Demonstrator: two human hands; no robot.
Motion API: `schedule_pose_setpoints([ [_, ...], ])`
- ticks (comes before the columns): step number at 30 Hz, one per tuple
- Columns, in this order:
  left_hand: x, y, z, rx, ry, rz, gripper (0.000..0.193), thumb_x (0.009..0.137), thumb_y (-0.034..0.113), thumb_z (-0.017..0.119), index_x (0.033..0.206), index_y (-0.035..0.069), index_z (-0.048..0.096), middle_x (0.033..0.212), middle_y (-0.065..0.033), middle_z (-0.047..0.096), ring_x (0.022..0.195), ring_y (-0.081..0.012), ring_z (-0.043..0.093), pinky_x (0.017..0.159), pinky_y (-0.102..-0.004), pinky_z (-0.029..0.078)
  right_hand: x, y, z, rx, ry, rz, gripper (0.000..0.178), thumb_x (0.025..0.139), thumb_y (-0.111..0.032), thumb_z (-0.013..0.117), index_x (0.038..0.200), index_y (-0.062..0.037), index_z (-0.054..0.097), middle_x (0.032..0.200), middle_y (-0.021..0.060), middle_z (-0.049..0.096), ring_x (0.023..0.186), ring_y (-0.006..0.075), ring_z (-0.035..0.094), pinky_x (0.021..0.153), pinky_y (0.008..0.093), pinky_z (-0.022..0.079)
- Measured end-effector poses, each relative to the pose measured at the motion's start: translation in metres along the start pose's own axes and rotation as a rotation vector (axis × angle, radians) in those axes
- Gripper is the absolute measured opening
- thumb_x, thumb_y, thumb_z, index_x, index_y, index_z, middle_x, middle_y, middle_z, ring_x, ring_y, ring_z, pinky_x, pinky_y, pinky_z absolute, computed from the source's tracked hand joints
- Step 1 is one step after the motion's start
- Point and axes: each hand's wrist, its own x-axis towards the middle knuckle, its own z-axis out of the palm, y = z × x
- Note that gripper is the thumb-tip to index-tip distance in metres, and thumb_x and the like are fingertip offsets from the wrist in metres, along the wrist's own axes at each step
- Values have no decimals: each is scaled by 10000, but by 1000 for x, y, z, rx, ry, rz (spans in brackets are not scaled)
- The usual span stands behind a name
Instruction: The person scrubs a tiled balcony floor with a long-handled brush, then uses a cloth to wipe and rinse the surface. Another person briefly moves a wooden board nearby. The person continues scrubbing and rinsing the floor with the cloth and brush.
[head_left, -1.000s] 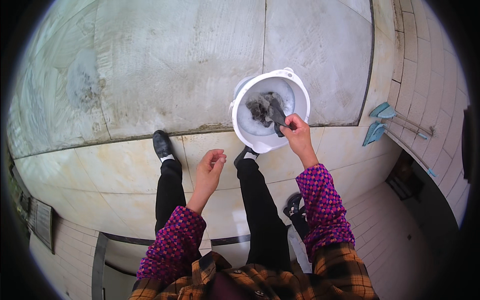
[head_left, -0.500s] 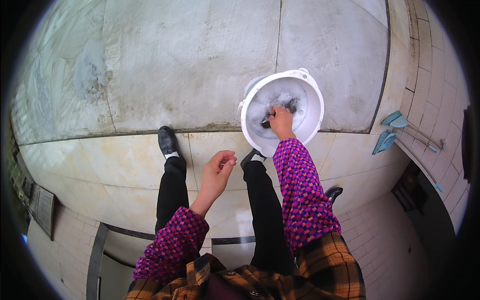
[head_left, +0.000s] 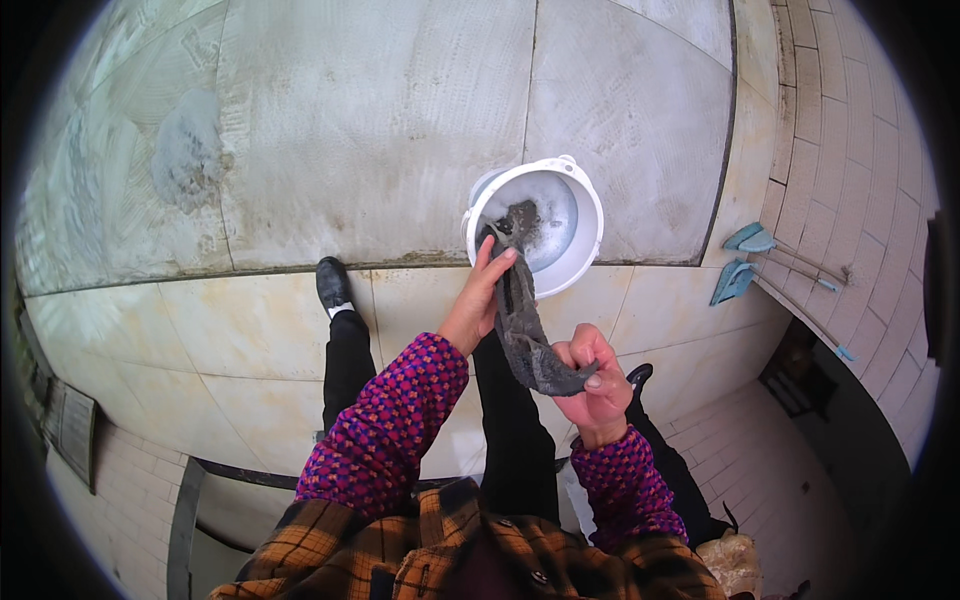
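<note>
A dark grey wet cloth (head_left: 520, 325) stretches between my two hands, from inside the white bucket (head_left: 590, 245) toward my body. My right hand (head_left: 598, 385) pinches its near end between thumb and fingers. Closer to the bucket, my left hand (head_left: 480, 302) is closed around the cloth at the rim, fingers pointing up along it. The cloth's far end hangs into the bucket, where white suds and greyish water (head_left: 550, 225) show. Its exact lower end in the foam is hard to make out.
Two blue-green long-handled cleaning tools (head_left: 750, 238) lean at the right wall. A foamy puddle (head_left: 190, 150) lies on the grey floor at far left. Another person's black shoe and leg (head_left: 668, 440) stand close on my right. A framed grate (head_left: 72, 425) sits at lower left.
My right hand has come out of the bucket toward me, drawing out the cloth. My left hand has moved forward and right, taking hold of it.
</note>
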Motion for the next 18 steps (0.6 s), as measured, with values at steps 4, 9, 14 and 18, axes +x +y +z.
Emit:
schedule_pose_setpoints([
  [4, -23, 51, -1, 60, -19, 48, 539, 886, 59, 522, 1408, 43, 387, 1088, -138, 611, 855, -221, 625, 670, -369, 559, 7, 24, 42, -179, -102, -74, 256, 818, -166, 679, 913, -87, 455, 799, 10, 429, 772, 136, 414, 731, 276, 354],
  [9, -81, 130, -21, -132, 43, 264, 369, 873, 49, 483, 1239, 15, 514, 1050, -139, 636, 845, -220, 636, 724, -352, 553, 106, 52, 34, -723, 178, -127, 567, 857, -69, 604, 1383, -47, 395, 1344, 89, 471, 1213, 215, 476, 982, 339, 400],
  [14, -129, 219, -29, 137, -43, 510, 364, 890, 63, 469, 1248, 20, 510, 1156, -115, 611, 1010, -201, 603, 871, -350, 515, 228, 89, 87, -971, -160, -26, 1068, 693, 174, 606, 1541, -262, 126, 1460, 117, 367, 1207, 229, 504, 879, 328, 500],
  [18, -138, 270, -39, 624, 57, 841, 343, 842, 6, 452, 1160, 19, 579, 1087, -53, 609, 987, -155, 569, 910, -289, 433, 287, 109, 140, -1004, -358, 61, 1112, 681, 126, 683, 1541, -269, 99, 1431, 157, 381, 1141, 230, 536, 853, 317, 515],
])
